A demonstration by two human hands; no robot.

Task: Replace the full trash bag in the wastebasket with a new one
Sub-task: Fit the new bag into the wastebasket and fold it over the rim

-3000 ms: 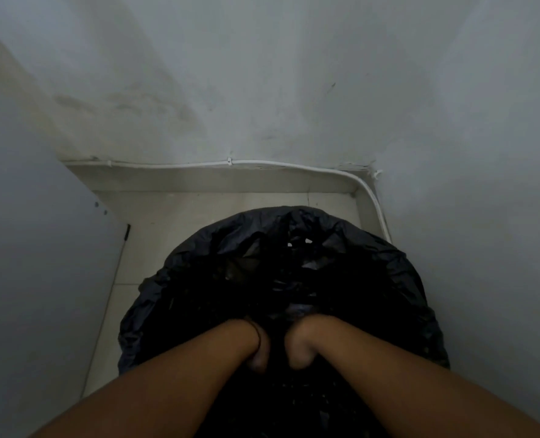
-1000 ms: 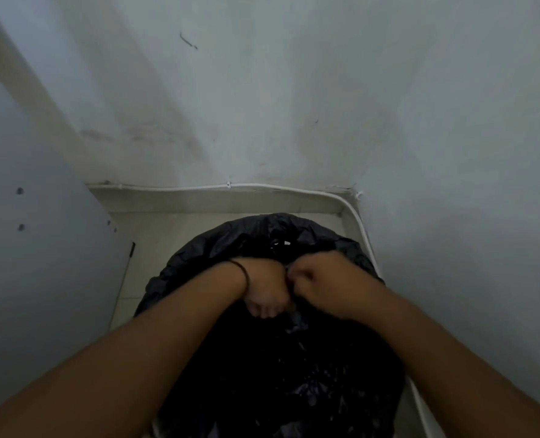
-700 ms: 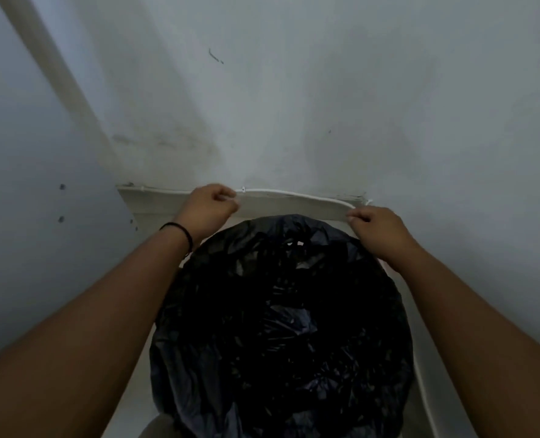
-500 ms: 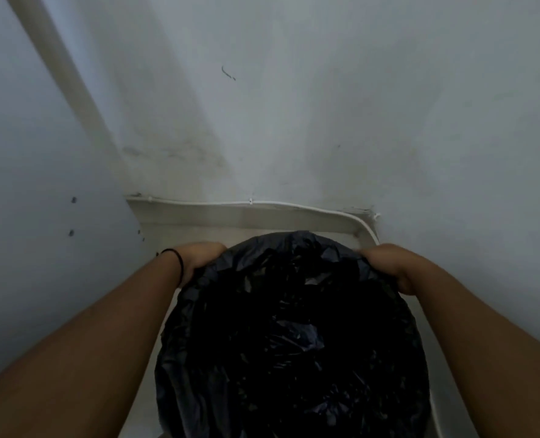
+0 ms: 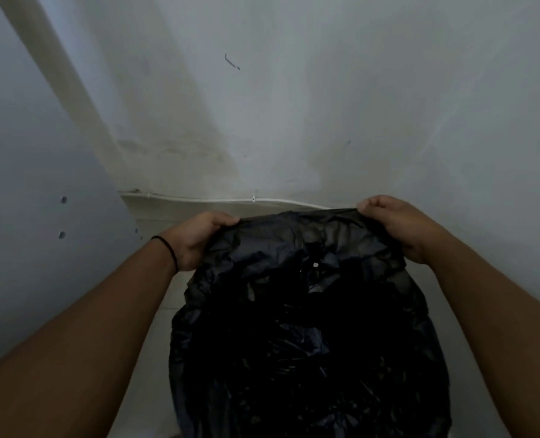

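**Two hands stretch the bag's far edge**

Your left hand (image 5: 196, 240) and right hand (image 5: 392, 224) each pinch the black trash bag (image 5: 310, 327) rim with clenched fingers. The taut edge runs left to right between them, wastebasket below and hidden.

The crinkled black plastic trash bag (image 5: 310, 327) is thin film, creased all over, with a dull sheen on its folds; near its stretched far edge it turns slightly see-through. The pale painted wall (image 5: 294, 105) looks matt and smooth, marked with faint yellowish stains and a small dark scratch. A thin white plastic-looking cable (image 5: 218, 200) runs along its base. The light floor tiles (image 5: 155, 374) appear smooth. A thin black band (image 5: 167, 248) on the left wrist looks matt.
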